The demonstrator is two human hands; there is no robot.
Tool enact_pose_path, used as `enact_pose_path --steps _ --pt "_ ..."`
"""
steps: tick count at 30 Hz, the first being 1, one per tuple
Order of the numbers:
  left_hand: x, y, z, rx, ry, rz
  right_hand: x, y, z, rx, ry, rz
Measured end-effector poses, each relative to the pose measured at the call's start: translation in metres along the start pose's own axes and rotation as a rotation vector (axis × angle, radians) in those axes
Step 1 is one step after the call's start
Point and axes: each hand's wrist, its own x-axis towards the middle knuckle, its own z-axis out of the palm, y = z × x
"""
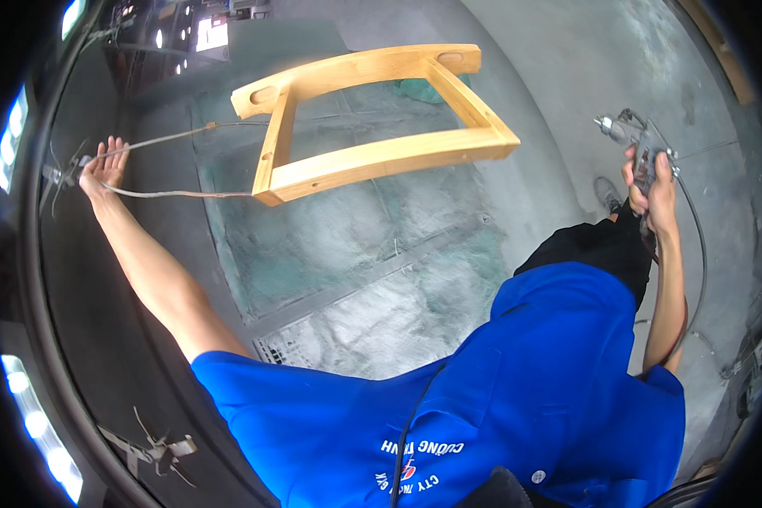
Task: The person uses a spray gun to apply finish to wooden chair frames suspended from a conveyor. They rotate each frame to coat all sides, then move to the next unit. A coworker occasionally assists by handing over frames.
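My left hand [107, 169] is raised at the far left with its fingers stretched out, right by the hook of a wire hanger [168, 135]; its thumb side seems to touch the wire. Two wire arms run rightward from there to a pale yellow wooden frame [381, 159], which hangs in the air. The frame has two curved rails joined by two straight crosspieces, with slots at the ends of the far rail. On the right, my right hand [657, 196] is wrapped around the handle of a spray gun [643, 152], its nozzle turned left, apart from the frame.
A hose [701, 245] trails from the gun down along my right forearm. Another hook [157, 446] sticks out from the dark rail at lower left. Under the frame lies a dusty, greenish-white floor covering [356, 254] with a small grate [269, 350]. Bright lamps line the left edge.
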Motion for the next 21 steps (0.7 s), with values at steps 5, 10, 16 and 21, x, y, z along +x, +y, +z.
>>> enact_pose_path --steps 5,10,16,21 --pt "-0.005 0.001 -0.002 0.024 -0.117 -0.046 -0.034 0.008 -0.028 -0.043 0.141 0.129" --pt "-0.020 -0.011 0.006 0.064 -0.191 0.006 -0.120 -0.029 -0.053 0.031 -0.174 0.061" --pt "-0.163 -0.061 0.040 0.173 -0.051 0.363 -0.108 -0.083 -0.006 -0.328 -0.074 -0.004" --pt "-0.419 -0.199 0.132 0.065 0.197 0.538 -0.079 -0.133 0.006 -0.564 -0.363 0.105"
